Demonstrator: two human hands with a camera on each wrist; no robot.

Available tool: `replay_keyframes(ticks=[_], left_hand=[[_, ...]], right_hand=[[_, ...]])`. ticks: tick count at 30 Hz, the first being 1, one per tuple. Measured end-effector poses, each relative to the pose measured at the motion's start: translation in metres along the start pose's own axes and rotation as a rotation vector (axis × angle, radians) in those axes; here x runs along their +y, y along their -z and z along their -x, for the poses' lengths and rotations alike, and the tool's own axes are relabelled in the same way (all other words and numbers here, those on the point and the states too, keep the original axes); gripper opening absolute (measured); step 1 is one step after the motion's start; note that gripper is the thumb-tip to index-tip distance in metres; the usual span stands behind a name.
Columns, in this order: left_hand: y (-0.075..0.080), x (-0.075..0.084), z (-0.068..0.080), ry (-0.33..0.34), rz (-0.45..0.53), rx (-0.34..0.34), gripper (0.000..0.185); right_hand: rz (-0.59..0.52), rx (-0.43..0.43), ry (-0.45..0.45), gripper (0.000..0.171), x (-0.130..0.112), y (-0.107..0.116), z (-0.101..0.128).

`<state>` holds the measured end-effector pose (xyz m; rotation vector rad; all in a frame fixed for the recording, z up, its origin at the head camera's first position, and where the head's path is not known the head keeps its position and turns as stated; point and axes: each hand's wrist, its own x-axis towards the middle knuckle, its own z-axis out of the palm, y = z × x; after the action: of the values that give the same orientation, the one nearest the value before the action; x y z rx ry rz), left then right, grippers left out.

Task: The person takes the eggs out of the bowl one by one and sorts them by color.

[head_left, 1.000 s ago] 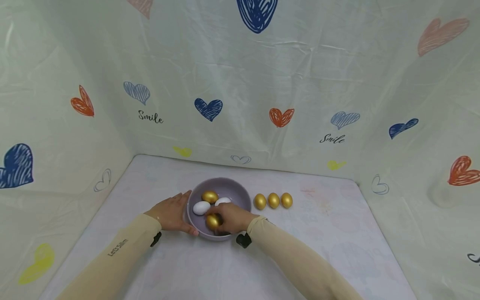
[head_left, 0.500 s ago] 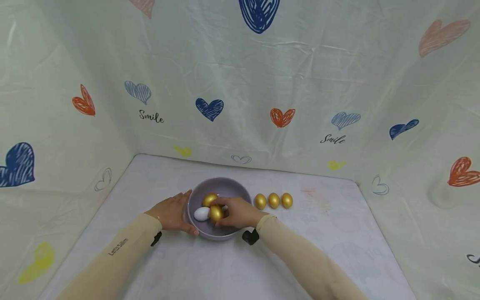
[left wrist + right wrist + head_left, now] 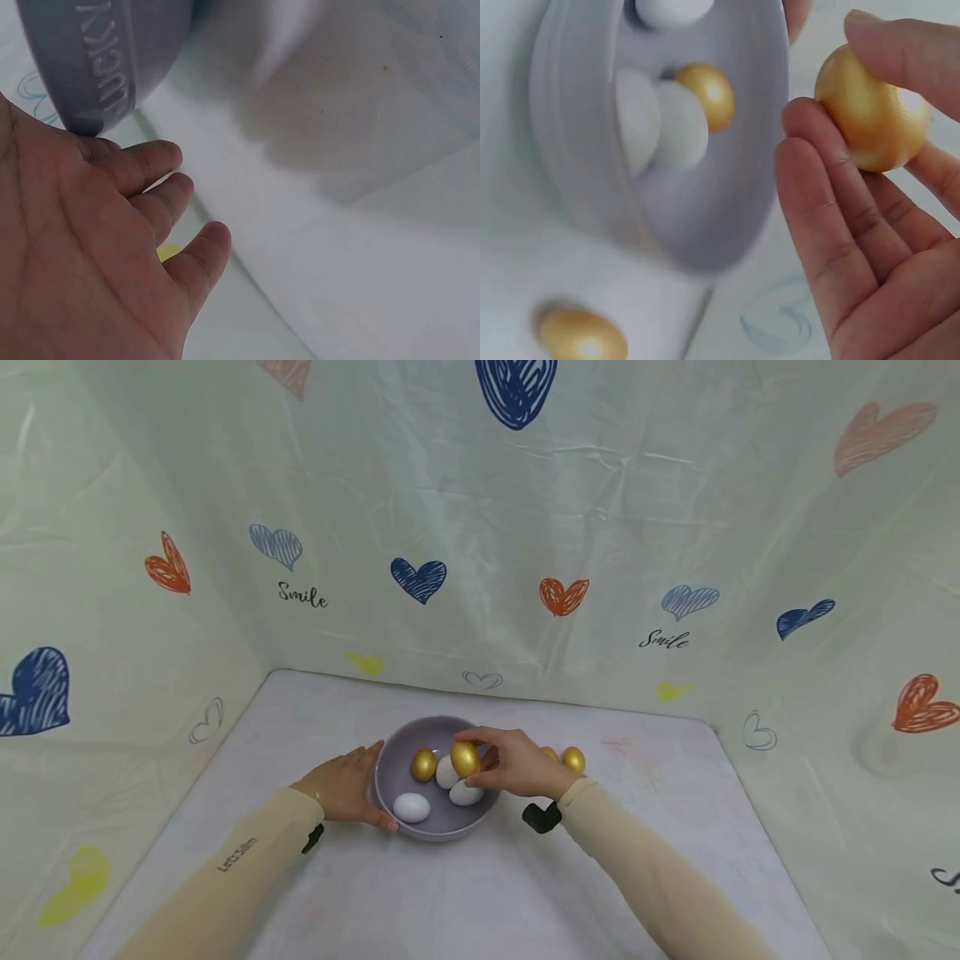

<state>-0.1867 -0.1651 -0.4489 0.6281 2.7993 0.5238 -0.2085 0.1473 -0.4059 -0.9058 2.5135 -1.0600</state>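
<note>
My right hand (image 3: 521,766) pinches a gold egg (image 3: 466,759) between thumb and fingers, above the right part of a mauve bowl (image 3: 405,737). In the right wrist view the held gold egg (image 3: 874,112) stands clear of the bowl, the other fingers stretched out below it. Inside the bowl lie another gold egg (image 3: 423,765), a white egg (image 3: 412,808) near the front left and two more white eggs under the right hand. My left hand (image 3: 343,783) rests against the bowl's left side, fingers spread. Raised "LUCKY" lettering shows on the bowl's outside (image 3: 109,60) in the left wrist view.
To the right of the bowl, a gold egg (image 3: 573,760) and one beside it (image 3: 550,752), partly covered by the right hand, sit on the white-covered table (image 3: 675,827). A pale curtain (image 3: 480,510) printed with hearts surrounds the back and sides.
The right hand has lifted a gold egg from among the others and carried it up and right. The eggs in the bowl have shifted, one white egg toward the front. The left hand stays put.
</note>
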Motion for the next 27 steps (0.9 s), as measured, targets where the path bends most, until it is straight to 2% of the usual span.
replay_keyframes(ticks=[5, 16, 27], left_hand=[[0.000, 0.002, 0.001, -0.004, 0.006, 0.003, 0.136], [0.001, 0.003, 0.001, 0.020, 0.016, -0.008, 0.138], [0.000, 0.005, 0.002, 0.024, 0.013, -0.015, 0.137]], right_hand=[[-0.062, 0.071, -0.015, 0.064, 0.013, 0.020, 0.015], [-0.072, 0.189, -0.131, 0.065, 0.043, 0.058, 0.050], [0.000, 0.273, -0.265, 0.064, 0.092, 0.085, 0.084]])
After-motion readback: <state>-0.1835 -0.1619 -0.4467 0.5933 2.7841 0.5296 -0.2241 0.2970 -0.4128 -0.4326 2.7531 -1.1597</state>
